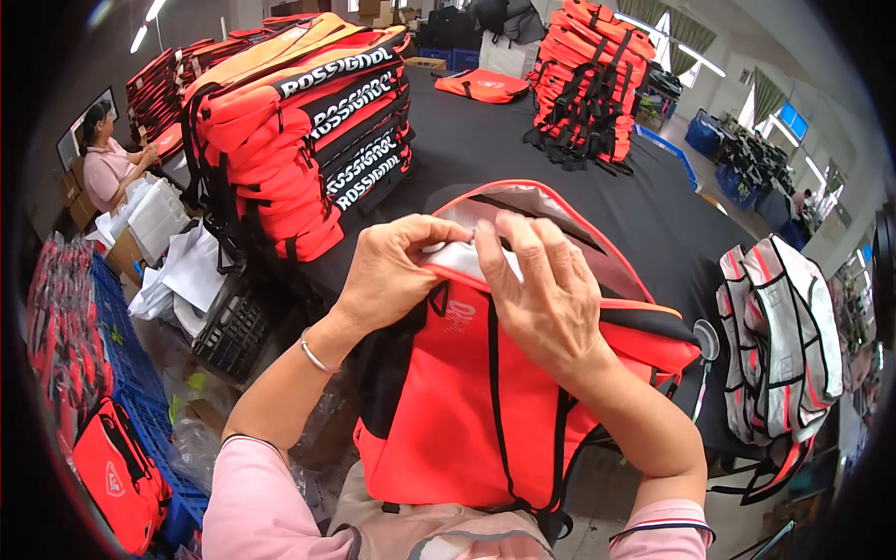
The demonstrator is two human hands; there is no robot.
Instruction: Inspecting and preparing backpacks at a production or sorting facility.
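At a black worktop, the left hand pinches white lining in an open red backpack beside the curled right hand, whose grip is unclear.

Red-and-black bags are stacked upper left, a strapped red pile upper right, grey-white bags at right; far left, a co-worker; lower left, a blue crate and, seemingly, clear plastic.
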